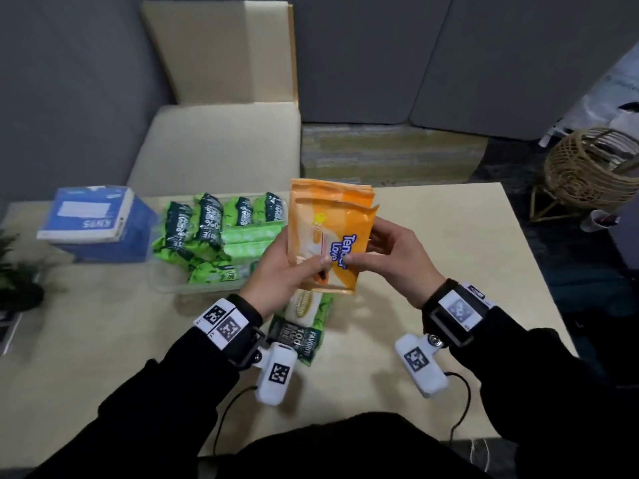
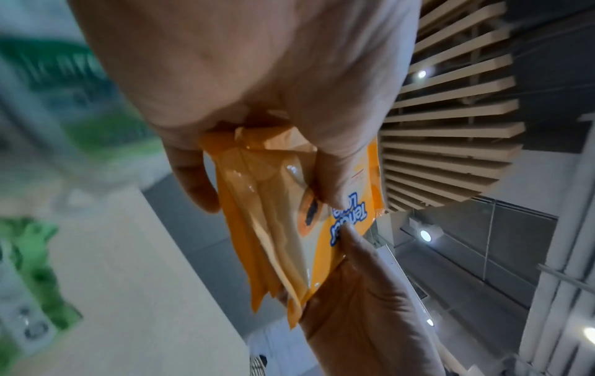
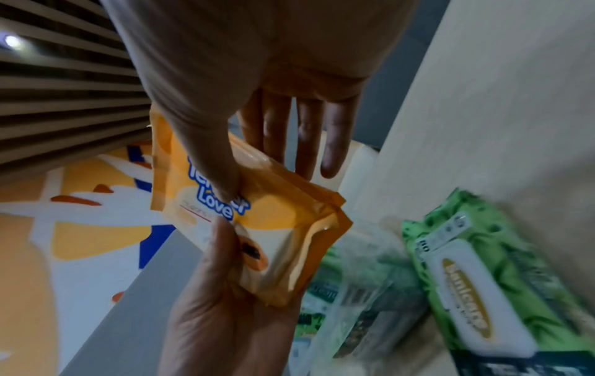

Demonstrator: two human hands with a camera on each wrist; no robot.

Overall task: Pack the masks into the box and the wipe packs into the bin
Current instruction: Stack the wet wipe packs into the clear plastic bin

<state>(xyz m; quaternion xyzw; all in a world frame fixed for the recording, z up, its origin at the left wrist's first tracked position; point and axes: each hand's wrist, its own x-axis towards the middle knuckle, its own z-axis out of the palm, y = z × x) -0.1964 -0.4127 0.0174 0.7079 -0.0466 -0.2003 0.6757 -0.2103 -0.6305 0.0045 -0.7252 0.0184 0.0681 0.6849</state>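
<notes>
Orange wipe packs (image 1: 328, 236) are pinched by both the left hand (image 1: 283, 267) and right hand (image 1: 394, 261) at centre frame; green packs (image 1: 221, 229) already fill the clear bin (image 1: 166, 285), one green pack (image 1: 304, 326) lies outside it, lower centre.

A pale wooden table (image 1: 449, 271) stands before grey cushioned panels (image 1: 380, 63). A woven rattan stand (image 1: 587, 171) sits on the floor at far right. At the left edge, dark leaves (image 1: 14, 267) show, perhaps a potted plant.
</notes>
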